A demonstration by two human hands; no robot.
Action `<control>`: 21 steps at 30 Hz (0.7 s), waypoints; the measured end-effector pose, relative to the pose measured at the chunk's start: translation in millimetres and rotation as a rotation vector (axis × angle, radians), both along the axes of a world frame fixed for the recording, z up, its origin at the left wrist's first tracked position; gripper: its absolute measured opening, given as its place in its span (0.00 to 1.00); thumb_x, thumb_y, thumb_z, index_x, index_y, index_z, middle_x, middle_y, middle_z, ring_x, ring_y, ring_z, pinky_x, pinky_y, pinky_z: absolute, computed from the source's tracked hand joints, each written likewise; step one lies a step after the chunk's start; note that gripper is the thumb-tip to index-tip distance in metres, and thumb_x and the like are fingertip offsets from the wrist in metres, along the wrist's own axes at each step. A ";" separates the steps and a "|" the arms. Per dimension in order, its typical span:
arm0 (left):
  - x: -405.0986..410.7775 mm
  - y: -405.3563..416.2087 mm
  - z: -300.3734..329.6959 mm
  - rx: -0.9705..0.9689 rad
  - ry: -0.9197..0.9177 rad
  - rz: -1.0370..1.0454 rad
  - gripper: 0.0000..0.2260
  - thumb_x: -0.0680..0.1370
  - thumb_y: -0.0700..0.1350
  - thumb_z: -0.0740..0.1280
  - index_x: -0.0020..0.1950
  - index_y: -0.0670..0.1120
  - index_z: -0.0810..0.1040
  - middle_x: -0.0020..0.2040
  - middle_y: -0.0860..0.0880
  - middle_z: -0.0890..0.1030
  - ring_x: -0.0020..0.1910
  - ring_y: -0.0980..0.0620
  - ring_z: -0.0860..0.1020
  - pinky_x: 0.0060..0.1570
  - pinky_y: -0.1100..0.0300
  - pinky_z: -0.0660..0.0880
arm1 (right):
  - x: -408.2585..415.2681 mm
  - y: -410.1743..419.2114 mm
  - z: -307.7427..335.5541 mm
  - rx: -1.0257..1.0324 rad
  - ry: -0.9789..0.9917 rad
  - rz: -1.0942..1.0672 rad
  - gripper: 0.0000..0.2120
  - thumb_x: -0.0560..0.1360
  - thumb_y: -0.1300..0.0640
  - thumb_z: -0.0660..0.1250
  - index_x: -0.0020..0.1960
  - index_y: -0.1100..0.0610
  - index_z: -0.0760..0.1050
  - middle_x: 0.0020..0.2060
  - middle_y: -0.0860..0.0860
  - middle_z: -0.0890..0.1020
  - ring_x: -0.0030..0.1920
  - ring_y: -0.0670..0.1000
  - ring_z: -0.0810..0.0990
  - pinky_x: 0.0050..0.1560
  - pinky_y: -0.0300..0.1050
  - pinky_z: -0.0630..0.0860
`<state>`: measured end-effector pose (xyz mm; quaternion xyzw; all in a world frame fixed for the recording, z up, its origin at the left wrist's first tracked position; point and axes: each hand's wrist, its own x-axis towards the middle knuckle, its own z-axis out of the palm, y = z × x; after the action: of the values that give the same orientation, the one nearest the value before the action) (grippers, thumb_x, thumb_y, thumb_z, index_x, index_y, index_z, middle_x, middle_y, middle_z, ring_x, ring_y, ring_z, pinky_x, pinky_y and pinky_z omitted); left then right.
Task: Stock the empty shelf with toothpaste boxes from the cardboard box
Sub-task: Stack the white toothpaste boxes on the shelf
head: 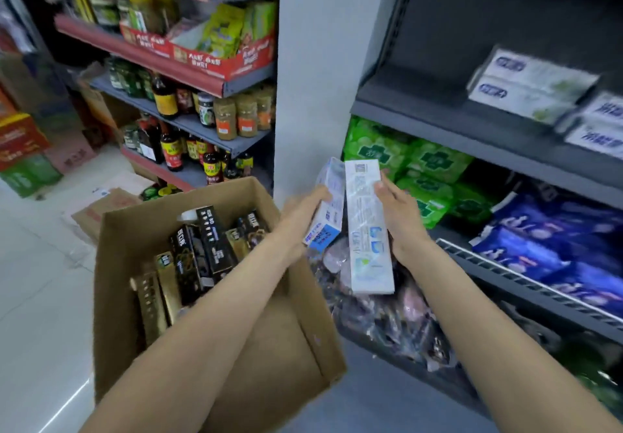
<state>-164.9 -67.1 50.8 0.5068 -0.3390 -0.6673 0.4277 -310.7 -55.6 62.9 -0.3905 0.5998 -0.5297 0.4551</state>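
Ok so both hands are loaded rn: left hand is curled around a white/blue toothpaste box, and right hand grips a longer white toothpaste box along its side, both held upright-ish and touching each other between the cardboard box and the shelving. Prob holding one per hand to save trips, w/ the long edges gripped so they can slide flat onto the shelf, which is dark grey and mostly bare on its left part, w/ a few white toothpaste boxes already stacked at the right. The cardboard box sits on the floor at the left and has a bunch of black and gold boxes left in it, so plenty to go imo. Lower shelves hold green packs and blue packs. Across a white pillar there's a red-edged rack w/ sauce bottles and jars. Pale tiled floor, small shop aisle.
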 end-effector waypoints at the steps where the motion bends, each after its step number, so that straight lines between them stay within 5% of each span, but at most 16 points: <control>1: -21.6 -2.1 11.8 0.000 0.036 -0.026 0.08 0.76 0.41 0.63 0.38 0.42 0.73 0.24 0.48 0.75 0.18 0.54 0.71 0.23 0.69 0.67 | -22.6 -5.1 11.4 0.006 -0.044 0.004 0.17 0.80 0.58 0.58 0.69 0.53 0.71 0.62 0.50 0.78 0.59 0.50 0.78 0.61 0.50 0.75; 4: -81.9 -10.5 35.3 -0.049 0.107 -0.131 0.10 0.78 0.43 0.58 0.38 0.45 0.72 0.22 0.52 0.75 0.19 0.56 0.71 0.23 0.69 0.64 | -84.4 -14.7 41.1 -0.020 -0.083 0.122 0.19 0.78 0.64 0.57 0.67 0.54 0.72 0.59 0.55 0.80 0.51 0.54 0.81 0.48 0.46 0.78; 8: -144.0 -26.7 64.0 -0.157 0.132 -0.131 0.07 0.78 0.44 0.59 0.44 0.44 0.74 0.33 0.48 0.80 0.26 0.53 0.77 0.26 0.67 0.70 | -154.6 -26.2 73.3 -0.080 -0.045 0.095 0.26 0.77 0.62 0.62 0.74 0.50 0.62 0.62 0.53 0.78 0.51 0.54 0.82 0.46 0.48 0.80; 10: -168.6 -38.1 75.8 -0.228 0.086 -0.086 0.04 0.78 0.42 0.62 0.51 0.43 0.71 0.39 0.46 0.78 0.32 0.52 0.78 0.29 0.64 0.73 | -187.4 -35.8 86.0 -0.132 0.044 0.026 0.30 0.77 0.59 0.64 0.73 0.39 0.59 0.61 0.44 0.75 0.55 0.51 0.80 0.50 0.49 0.80; 13: -198.3 -60.6 90.3 -0.308 0.025 -0.090 0.10 0.75 0.42 0.66 0.54 0.45 0.69 0.44 0.47 0.77 0.36 0.53 0.79 0.34 0.61 0.76 | -227.5 -55.8 103.6 -0.206 0.301 -0.058 0.18 0.77 0.54 0.63 0.65 0.41 0.73 0.58 0.47 0.79 0.57 0.49 0.78 0.62 0.52 0.74; 17: -227.8 -95.1 109.6 -0.388 -0.025 -0.162 0.24 0.66 0.46 0.68 0.61 0.46 0.69 0.51 0.48 0.78 0.43 0.52 0.79 0.40 0.58 0.78 | -260.8 -90.4 125.2 -0.160 0.505 -0.135 0.05 0.79 0.55 0.60 0.50 0.52 0.75 0.48 0.54 0.78 0.40 0.49 0.76 0.30 0.37 0.76; 21: -251.6 -142.7 117.6 -0.447 -0.043 -0.115 0.16 0.75 0.40 0.65 0.61 0.45 0.67 0.49 0.49 0.76 0.42 0.52 0.78 0.41 0.57 0.77 | -290.9 -136.6 136.1 -0.077 0.369 -0.170 0.08 0.79 0.55 0.60 0.55 0.58 0.70 0.50 0.56 0.76 0.39 0.48 0.77 0.27 0.44 0.79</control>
<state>-416.5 -209.7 168.4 0.3934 -0.5159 -0.5879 0.4832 -601.6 -192.2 199.0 -0.4459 0.6831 -0.5084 0.2759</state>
